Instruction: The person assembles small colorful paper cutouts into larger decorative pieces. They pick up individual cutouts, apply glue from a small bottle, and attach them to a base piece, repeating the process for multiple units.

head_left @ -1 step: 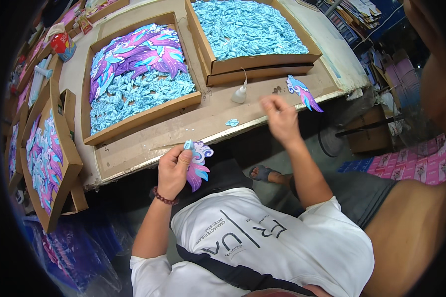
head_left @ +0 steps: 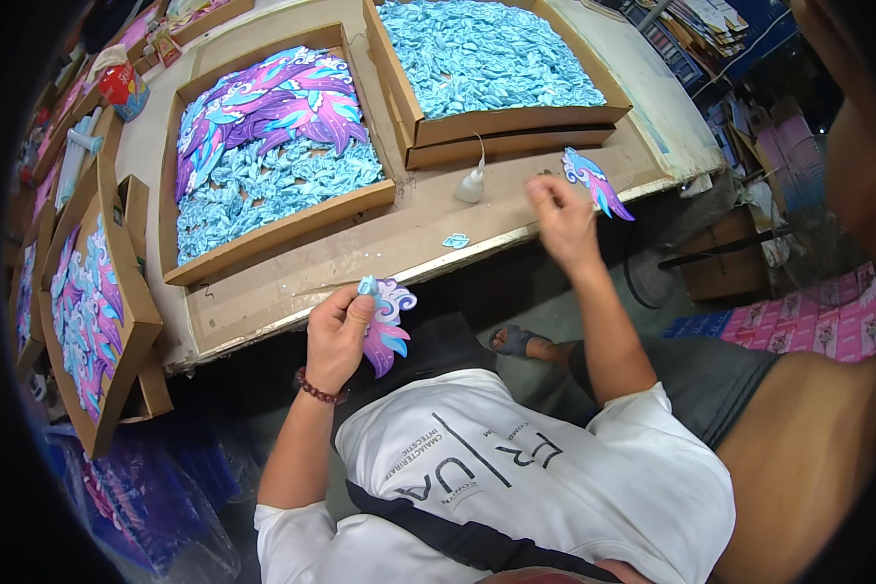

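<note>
My left hand (head_left: pixel 337 329) pinches a purple, pink and blue wing-shaped cutout (head_left: pixel 387 336) just off the table's near edge. At the cutout's top, beside my thumb, sits a small light-blue piece (head_left: pixel 367 285). My right hand (head_left: pixel 563 216) hovers over the table edge with its fingers curled in; whether anything is between them is hidden. Just right of it lies a second wing-shaped cutout (head_left: pixel 599 183). A small white squeeze bottle with a thin nozzle (head_left: pixel 470 185) stands to its left. Another light-blue piece (head_left: pixel 456 241) rests near the edge between my hands.
A cardboard tray (head_left: pixel 287 238) holds light-blue pieces with wing cutouts laid over them. Behind the bottle, stacked trays (head_left: pixel 516 125) brim with light-blue pieces. Another tray of cutouts (head_left: pixel 131 350) leans at the left. A person's bare arm (head_left: pixel 852 107) shows at the right.
My right hand has shifted right and slightly up, away from the bottle and toward the loose cutout. My left hand, still holding its cutout, has barely moved.
</note>
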Demonstrator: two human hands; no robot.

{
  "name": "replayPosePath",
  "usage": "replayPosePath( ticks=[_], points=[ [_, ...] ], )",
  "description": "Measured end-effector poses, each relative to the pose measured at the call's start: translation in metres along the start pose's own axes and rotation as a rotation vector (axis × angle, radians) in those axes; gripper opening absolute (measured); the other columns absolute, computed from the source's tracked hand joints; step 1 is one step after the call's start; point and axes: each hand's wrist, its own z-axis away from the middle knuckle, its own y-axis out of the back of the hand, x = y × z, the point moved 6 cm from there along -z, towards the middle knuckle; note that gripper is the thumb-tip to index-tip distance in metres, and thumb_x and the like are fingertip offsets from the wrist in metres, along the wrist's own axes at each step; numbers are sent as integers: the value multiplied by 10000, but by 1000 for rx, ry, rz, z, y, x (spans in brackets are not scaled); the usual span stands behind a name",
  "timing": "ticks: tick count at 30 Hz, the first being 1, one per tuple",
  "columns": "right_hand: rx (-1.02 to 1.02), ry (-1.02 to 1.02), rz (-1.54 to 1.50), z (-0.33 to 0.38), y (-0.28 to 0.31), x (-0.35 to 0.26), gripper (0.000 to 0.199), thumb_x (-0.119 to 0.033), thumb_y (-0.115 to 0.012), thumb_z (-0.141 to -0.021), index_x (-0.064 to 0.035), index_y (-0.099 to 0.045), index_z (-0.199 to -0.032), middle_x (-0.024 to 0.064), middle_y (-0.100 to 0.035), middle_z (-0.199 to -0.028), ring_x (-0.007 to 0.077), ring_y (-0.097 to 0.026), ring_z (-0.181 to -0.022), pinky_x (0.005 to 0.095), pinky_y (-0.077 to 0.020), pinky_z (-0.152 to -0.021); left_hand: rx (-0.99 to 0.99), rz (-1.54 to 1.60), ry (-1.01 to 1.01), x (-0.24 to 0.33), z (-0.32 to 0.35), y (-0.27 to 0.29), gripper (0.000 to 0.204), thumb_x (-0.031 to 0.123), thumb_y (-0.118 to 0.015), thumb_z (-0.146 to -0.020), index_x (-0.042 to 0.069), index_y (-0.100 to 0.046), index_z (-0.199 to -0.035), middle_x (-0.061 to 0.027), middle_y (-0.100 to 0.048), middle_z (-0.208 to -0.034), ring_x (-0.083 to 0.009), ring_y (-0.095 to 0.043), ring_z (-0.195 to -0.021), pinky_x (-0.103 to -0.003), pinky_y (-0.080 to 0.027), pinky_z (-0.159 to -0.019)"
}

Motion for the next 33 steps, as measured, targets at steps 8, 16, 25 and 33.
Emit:
replayPosePath(
  ticks=[8, 16, 25, 33],
  points=[
    [-173, -84, 738, -82, 37, 88, 579, -542, -635, -812, 10, -680, -981, 279, -661, -957, 436, -629, -947, 482, -493, -794, 12, -59, 43, 17, 18, 28, 207, 118, -532, -975, -54, -630, -1036, -37, -646, -840, -93, -613, -712, -230, -500, -643],
    [-128, 89, 871, -84, 37, 87, 349, -315, -546, -901, 6, -683, -887, 289, -639, -842, 472, -613, -851, 527, -480, -741, 131, -60, 6, 53, 38, 78, 279, 187, -587, -967, -62, -653, -1075, -26, -670, -848, -64, -580, -740, -232, -491, -656],
    [176, 134, 959, -88, 84, 66, 275, -246, -510, -906, -137, -634, -1126, 228, -672, -902, 424, -639, -854, 531, -482, -726, 586, -249, -288, 160, 65, 249, 252, 237, -595, -970, 3, -689, -983, -5, -655, -816, -50, -564, -684, -203, -457, -595],
    [194, 120, 242, -89, 115, 63, 333, -152, -576, -859, -36, -610, -1171, 109, -661, -908, 185, -621, -802, 317, -488, -752, 853, -366, -162, 182, 44, 417, 347, 262, -626, -951, -48, -651, -1105, -43, -691, -893, -83, -620, -730, -223, -501, -641]
  ],
)
